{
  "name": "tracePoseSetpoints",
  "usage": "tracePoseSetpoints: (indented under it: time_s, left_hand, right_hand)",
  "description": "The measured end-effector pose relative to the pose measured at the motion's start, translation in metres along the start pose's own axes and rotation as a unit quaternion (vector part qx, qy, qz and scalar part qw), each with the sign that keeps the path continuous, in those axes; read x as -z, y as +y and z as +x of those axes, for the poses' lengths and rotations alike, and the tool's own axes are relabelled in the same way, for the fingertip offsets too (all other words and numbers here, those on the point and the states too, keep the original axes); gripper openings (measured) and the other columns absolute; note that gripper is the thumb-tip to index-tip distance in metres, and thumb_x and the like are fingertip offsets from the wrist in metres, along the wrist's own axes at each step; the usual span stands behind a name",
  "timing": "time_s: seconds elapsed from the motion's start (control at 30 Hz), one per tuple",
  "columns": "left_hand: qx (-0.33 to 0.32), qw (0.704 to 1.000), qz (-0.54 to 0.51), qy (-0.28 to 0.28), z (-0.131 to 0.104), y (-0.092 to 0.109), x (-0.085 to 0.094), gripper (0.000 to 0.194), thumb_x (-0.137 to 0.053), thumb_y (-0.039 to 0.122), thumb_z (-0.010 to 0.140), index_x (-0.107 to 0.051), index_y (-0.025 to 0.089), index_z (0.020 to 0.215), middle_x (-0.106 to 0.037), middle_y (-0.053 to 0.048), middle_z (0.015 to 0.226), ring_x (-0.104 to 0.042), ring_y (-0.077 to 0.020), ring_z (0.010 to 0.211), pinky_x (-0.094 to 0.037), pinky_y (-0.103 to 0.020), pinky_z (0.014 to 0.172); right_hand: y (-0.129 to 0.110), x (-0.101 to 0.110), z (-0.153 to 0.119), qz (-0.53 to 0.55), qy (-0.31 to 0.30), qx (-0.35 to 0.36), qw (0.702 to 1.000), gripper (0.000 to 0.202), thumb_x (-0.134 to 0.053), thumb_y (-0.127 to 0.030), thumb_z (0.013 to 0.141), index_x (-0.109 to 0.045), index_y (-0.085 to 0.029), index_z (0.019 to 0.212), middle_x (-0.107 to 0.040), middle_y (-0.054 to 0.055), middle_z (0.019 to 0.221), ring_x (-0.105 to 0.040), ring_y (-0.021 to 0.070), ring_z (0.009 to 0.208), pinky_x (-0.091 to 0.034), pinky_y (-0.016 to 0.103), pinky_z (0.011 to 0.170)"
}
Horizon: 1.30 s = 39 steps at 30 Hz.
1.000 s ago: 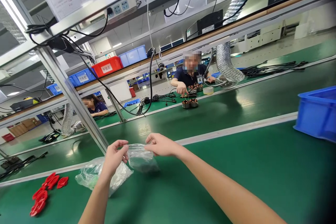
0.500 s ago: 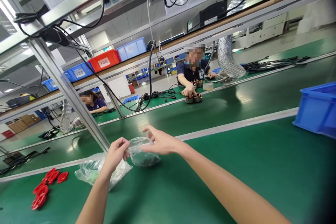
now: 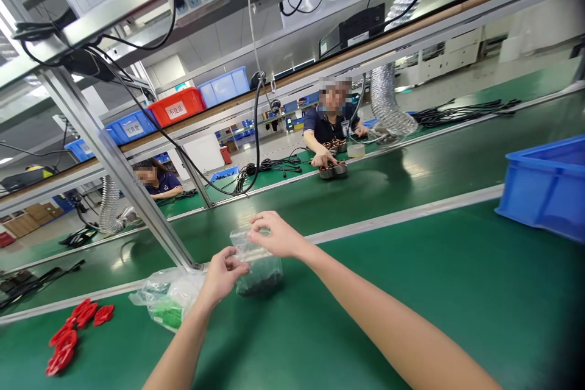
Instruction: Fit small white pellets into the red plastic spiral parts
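While the broad green work surface ran across the lower view, a silver metal post slanted down to its far edge at the left. Beyond the post, a co-worker in a dark shirt sat across the way, one hand on a cluster of round metal parts. A blue open-topped plastic crate stood at the right, well apart from the person's own hands. The right hand reached in from above, its thumb and forefinger pinched on the upper edge of a clear plastic bag with dark contents. The left hand was at that bag's left side, thumb against the film and fingers a little apart from it — whether film was gripped between them, I could not tell. The bag stood upright near the far edge, between the post and the crate. Just left of it lay a second clear bag with something green inside — partly hidden by the left forearm. Farther left lay several red ring-shaped pieces.
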<state>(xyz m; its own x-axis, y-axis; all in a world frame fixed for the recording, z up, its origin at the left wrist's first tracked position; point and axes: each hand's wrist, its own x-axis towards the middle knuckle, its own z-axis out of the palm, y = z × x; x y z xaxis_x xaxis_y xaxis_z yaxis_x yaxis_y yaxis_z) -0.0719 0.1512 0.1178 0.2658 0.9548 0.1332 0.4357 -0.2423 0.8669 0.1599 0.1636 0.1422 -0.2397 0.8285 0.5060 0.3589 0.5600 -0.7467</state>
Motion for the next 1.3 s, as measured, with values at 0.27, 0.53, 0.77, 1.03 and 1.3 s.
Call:
tracePoseSetpoints:
  time_s: [0.27, 0.53, 0.77, 1.03, 1.3]
  left_hand:
    - [-0.036, 0.995, 0.093, 0.032, -0.007, 0.017, 0.003, 0.031, -0.078, 0.045, 0.082, -0.069, 0.018, 0.092, -0.071, 0.0, 0.07, -0.064, -0.0219, 0.073, -0.046, -0.031, 0.076]
    - [-0.049, 0.993, 0.107, 0.016, -0.012, 0.018, -0.007, 0.024, -0.076, 0.041, 0.082, -0.073, 0.018, 0.083, -0.074, -0.004, 0.077, -0.07, -0.0254, 0.081, -0.051, -0.034, 0.082]
    - [-0.01, 0.999, 0.034, -0.014, -0.003, 0.013, 0.01, 0.04, -0.081, 0.054, 0.077, -0.073, 0.015, 0.087, -0.079, -0.01, 0.082, -0.074, -0.0269, 0.08, -0.057, -0.036, 0.076]
    - [0.002, 1.0, 0.009, -0.005, 0.0, 0.01, 0.016, 0.046, -0.085, 0.058, 0.074, -0.07, 0.016, 0.087, -0.079, -0.011, 0.084, -0.076, -0.0269, 0.084, -0.058, -0.037, 0.081]
    - [-0.001, 1.0, -0.015, -0.024, 0.0, 0.008, 0.012, 0.048, -0.091, 0.045, 0.071, -0.069, 0.014, 0.1, -0.08, -0.012, 0.087, -0.075, -0.0262, 0.08, -0.059, -0.037, 0.076]
  right_hand:
    - [-0.009, 0.015, -0.006, -0.013, 0.01, 0.026, 1.0, 0.03, -0.086, -0.037, 0.083, -0.071, -0.022, 0.104, -0.063, 0.01, 0.125, -0.044, 0.0308, 0.135, -0.041, 0.048, 0.113]
    - [-0.031, 0.023, -0.003, 0.093, 0.075, 0.03, 0.992, 0.033, -0.056, -0.028, 0.102, -0.076, -0.02, 0.076, -0.072, 0.008, 0.115, -0.058, 0.0247, 0.123, -0.044, 0.037, 0.108]
    - [-0.023, 0.061, -0.008, 0.022, -0.077, -0.093, 0.992, 0.045, -0.043, -0.053, 0.108, -0.072, -0.02, 0.117, -0.073, 0.009, 0.127, -0.065, 0.0258, 0.112, -0.048, 0.033, 0.091]
    - [-0.011, 0.053, -0.007, 0.016, -0.243, -0.17, 0.955, 0.023, -0.073, -0.031, 0.083, -0.075, -0.019, 0.064, -0.072, 0.001, 0.069, -0.052, 0.0144, 0.061, -0.035, 0.026, 0.056]
    - [-0.013, 0.044, 0.0, 0.051, -0.094, -0.186, 0.977, 0.025, -0.054, -0.015, 0.081, -0.075, -0.014, 0.093, -0.075, 0.004, 0.081, -0.063, 0.0167, 0.076, -0.042, 0.023, 0.064]
